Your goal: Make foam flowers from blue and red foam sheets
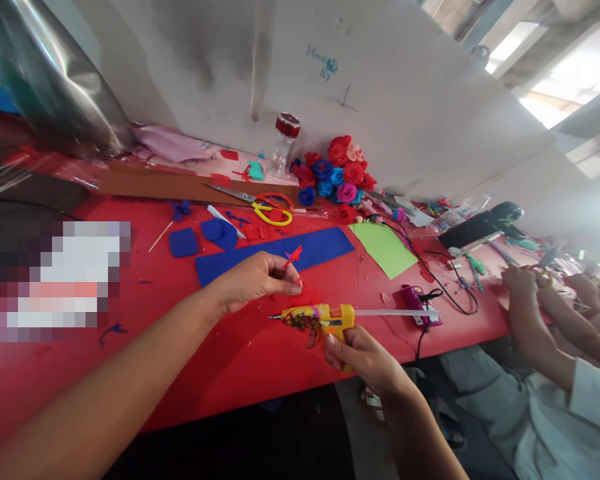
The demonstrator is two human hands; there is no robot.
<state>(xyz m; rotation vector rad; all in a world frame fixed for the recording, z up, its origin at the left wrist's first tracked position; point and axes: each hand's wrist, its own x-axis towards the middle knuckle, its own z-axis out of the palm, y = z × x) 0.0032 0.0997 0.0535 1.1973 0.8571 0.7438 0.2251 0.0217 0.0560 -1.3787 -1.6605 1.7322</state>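
My left hand (265,283) pinches a small red pointed piece (294,255), like a cut bit of foam or paper, above the table. Its lower part is hidden by my fingers. In my right hand (355,350) is a yellow hot glue gun (320,317), gripped by its handle with the nozzle pointing left. A long clear glue stick (393,313) juts from its back end. The nozzle is just below my left hand, apart from the red piece. Behind my left hand lies a long blue foam strip (325,248).
Yellow-and-orange-handled scissors (273,215), blue foam pieces (183,243) and a white pen (225,221) lie behind the strip. Farther back are a glass jar (283,150) and foam roses (337,175). A green sheet (385,248), purple box (417,307) and black cable (450,308) lie right, near co-workers' arms (550,320).
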